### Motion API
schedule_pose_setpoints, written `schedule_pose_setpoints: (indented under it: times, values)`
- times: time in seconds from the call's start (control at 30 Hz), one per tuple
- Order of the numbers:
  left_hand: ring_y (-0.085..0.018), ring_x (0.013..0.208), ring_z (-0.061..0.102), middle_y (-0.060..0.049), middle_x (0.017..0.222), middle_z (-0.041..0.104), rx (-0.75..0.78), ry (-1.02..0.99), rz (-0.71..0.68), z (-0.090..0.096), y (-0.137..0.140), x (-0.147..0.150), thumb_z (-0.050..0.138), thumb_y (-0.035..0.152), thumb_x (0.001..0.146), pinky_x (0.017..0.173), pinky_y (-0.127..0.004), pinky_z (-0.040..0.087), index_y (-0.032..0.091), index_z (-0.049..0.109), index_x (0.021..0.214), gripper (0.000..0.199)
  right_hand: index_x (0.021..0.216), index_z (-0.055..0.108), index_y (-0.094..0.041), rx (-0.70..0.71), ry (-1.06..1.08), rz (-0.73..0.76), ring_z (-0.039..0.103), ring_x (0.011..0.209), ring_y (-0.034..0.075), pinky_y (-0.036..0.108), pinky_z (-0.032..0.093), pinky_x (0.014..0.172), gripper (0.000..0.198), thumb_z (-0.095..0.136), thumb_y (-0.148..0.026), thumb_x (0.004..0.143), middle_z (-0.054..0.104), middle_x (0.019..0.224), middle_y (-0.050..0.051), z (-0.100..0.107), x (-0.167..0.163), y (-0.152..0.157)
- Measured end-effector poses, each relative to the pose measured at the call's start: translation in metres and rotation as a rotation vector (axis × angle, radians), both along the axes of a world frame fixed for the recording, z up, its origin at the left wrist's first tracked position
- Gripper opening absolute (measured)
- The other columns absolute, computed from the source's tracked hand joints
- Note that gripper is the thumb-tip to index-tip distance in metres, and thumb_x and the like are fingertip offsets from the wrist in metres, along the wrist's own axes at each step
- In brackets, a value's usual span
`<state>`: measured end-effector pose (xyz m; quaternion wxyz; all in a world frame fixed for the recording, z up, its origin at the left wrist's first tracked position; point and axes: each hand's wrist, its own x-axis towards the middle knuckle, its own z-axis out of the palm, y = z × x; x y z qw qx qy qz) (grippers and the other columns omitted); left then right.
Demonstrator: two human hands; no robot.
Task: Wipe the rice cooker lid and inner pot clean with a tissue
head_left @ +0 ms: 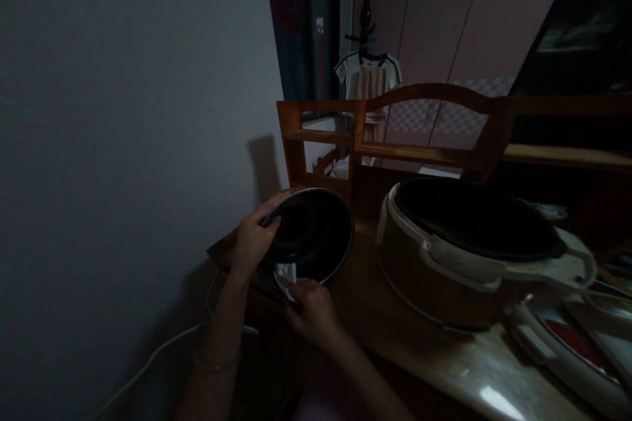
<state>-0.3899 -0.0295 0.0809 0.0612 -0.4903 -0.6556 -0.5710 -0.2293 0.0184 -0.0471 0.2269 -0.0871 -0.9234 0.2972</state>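
Observation:
A dark round pot [316,230] with a thin shiny rim is tilted on its side on the table, its inside facing me. My left hand [254,237] grips the pot's upper left rim, thumb inside and fingers behind the wall. My right hand [311,306] is closed on a white cloth or tissue [286,272], which touches the pot at its lower rim. The pot's outer wall and base are hidden from this side.
To the right stands a large round electric cooker [434,276] with a black interior. A light-coloured lid-like part [557,335] lies beside it. A wooden shelf [419,152] rises behind, a wall [138,112] is at left, and a white cord [162,345] hangs below.

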Motion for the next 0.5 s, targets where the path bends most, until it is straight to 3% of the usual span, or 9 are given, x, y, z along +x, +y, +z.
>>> schedule_pose_setpoints:
  times: [0.33,0.5]
  values:
    - [-0.024,0.126,0.058,-0.003,0.133,0.065,-0.011,-0.135,-0.036,0.002,0.000,-0.020,0.063,0.024,0.082,0.115,-0.040,0.037,0.020,0.065,0.130,0.048,0.147,0.043,-0.030,0.183,0.002,-0.011,0.062,0.109,0.022,0.034,0.045,0.097,0.062,0.057,-0.020,0.087,0.066,0.127,0.005,-0.004,0.001,0.008]
    - [-0.023,0.119,0.062,0.001,0.126,0.069,-0.028,-0.143,-0.020,0.006,0.004,-0.034,0.061,0.014,0.073,0.111,-0.037,0.042,0.022,0.068,0.127,0.054,0.146,0.045,-0.028,0.235,-0.005,-0.015,0.062,0.109,0.022,0.035,0.044,0.099,0.059,0.058,-0.024,0.089,0.066,0.127,0.007,-0.005,-0.001,0.012]
